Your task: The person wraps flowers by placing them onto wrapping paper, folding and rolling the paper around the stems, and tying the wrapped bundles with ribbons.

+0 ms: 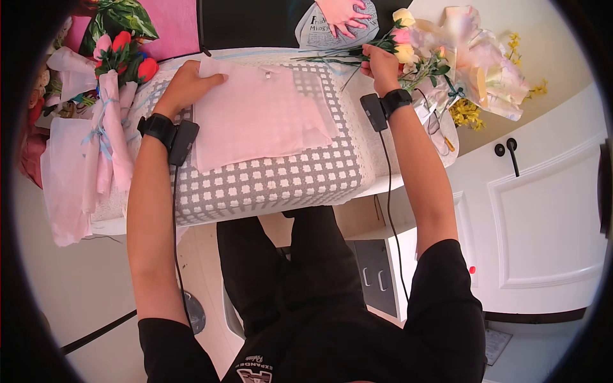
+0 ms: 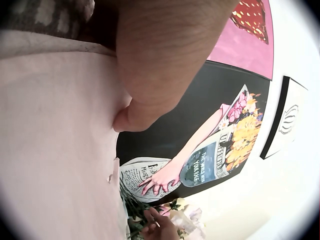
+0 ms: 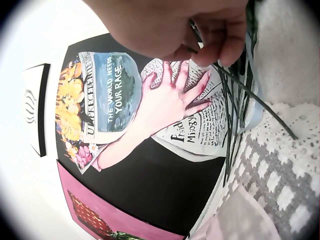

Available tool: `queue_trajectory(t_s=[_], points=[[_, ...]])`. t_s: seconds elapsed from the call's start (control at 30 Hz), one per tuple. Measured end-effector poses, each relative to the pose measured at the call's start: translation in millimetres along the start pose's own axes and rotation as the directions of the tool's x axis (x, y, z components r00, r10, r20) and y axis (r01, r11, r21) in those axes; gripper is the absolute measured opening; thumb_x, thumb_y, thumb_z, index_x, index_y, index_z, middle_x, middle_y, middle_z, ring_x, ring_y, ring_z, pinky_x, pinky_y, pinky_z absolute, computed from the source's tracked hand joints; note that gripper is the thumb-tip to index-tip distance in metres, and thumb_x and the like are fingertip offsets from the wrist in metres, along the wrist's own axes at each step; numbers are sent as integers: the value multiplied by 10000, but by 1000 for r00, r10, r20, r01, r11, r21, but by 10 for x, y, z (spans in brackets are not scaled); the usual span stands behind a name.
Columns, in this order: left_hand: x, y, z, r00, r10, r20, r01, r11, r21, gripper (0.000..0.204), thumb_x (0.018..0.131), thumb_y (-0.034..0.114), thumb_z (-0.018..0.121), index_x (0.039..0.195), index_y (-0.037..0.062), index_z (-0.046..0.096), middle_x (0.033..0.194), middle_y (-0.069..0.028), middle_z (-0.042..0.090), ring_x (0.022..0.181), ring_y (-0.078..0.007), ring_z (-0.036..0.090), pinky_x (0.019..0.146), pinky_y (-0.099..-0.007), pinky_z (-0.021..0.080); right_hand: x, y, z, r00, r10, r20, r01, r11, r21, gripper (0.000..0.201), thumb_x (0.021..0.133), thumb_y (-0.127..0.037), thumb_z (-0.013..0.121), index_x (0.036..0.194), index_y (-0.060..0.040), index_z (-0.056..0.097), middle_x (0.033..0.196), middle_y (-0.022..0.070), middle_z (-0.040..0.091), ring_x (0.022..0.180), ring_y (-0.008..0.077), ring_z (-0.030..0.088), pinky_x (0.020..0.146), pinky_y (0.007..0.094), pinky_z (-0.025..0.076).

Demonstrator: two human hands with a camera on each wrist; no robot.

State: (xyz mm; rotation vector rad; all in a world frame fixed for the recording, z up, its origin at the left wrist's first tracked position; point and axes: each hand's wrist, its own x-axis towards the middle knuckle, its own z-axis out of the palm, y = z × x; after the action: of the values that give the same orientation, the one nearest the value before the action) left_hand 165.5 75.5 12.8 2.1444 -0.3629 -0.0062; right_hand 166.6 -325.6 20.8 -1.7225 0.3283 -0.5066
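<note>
My left hand rests at the upper left edge of the pink wrapping paper, its thumb stretched over the sheets. In the left wrist view the thumb lies along the paper's border, and the other fingers are hidden. At the back right, my right hand pinches a thin green flower stem between curled fingers. More green stems lie beneath it at the table's back edge. Yellow and pink roses head this bunch, just beyond the right hand.
A grey-and-white checked cloth covers the table. Pink-wrapped bouquets with red flowers lie on the left. Pale patterned wrapping and yellow blossoms are at the right. A dark painting stands behind; cables hang from both wrists.
</note>
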Motion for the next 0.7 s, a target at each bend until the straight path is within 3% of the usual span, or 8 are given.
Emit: queue_trajectory(t_s=[0.03,0.07,0.13,0.2,0.4,0.53,0.6,0.7], points=[[40,-61,21,1000,2,-2,-2,1000,0,322,809,261,718,953,-26,713,857,-104,720,761,-178,683,712,-305,526,24,-14,10,1000,6,-14,-6,1000,19,258,917,-252,600,1046,-52,699,942,14,651,630,110,568,576,277,537],[99,-166,53,1000,21,5,-20,998,-55,323,807,261,720,953,-27,713,854,-103,721,762,-177,683,710,-304,526,41,-24,37,998,21,-54,-17,998,67,214,869,-206,650,834,4,671,710,43,608,552,135,595,473,287,518],[98,-147,19,999,38,5,-37,993,-109,324,806,261,722,952,-28,714,852,-102,722,764,-176,684,708,-303,527,83,-43,83,998,25,-64,-21,998,63,219,870,-211,642,814,0,664,708,42,606,552,137,595,475,291,521],[83,-128,0,998,15,57,-13,999,-40,327,803,262,728,961,-25,715,857,-102,724,764,-175,685,712,-305,528,135,1,84,998,15,-55,-13,999,35,255,875,-231,616,750,-10,627,693,38,592,548,141,591,483,301,534],[158,-263,37,999,46,27,-43,996,-79,335,802,265,730,965,-27,714,886,-112,725,770,-181,688,723,-312,533,230,69,78,998,-19,-56,18,1000,-22,274,890,-240,588,726,-20,603,652,43,554,529,138,572,482,303,539],[-5,-11,7,1000,-12,8,12,1000,21,329,804,263,726,970,-21,716,894,-112,725,772,-187,689,727,-318,534,105,10,86,998,-42,-52,43,999,28,251,892,-224,569,757,-15,605,648,44,540,531,138,556,485,311,535],[42,-94,28,998,66,-18,-67,996,-56,323,806,262,720,973,-14,718,887,-107,726,774,-190,690,737,-321,532,147,-27,78,997,76,-24,-75,996,44,243,897,-222,557,784,-11,598,652,39,528,540,143,543,490,320,534],[109,-163,12,999,7,35,-7,1000,-6,328,808,268,716,976,-14,717,887,-106,727,775,-189,690,746,-321,528,247,10,81,996,59,-62,-59,998,3,245,903,-235,557,798,-17,592,661,34,518,555,154,545,494,325,534]])
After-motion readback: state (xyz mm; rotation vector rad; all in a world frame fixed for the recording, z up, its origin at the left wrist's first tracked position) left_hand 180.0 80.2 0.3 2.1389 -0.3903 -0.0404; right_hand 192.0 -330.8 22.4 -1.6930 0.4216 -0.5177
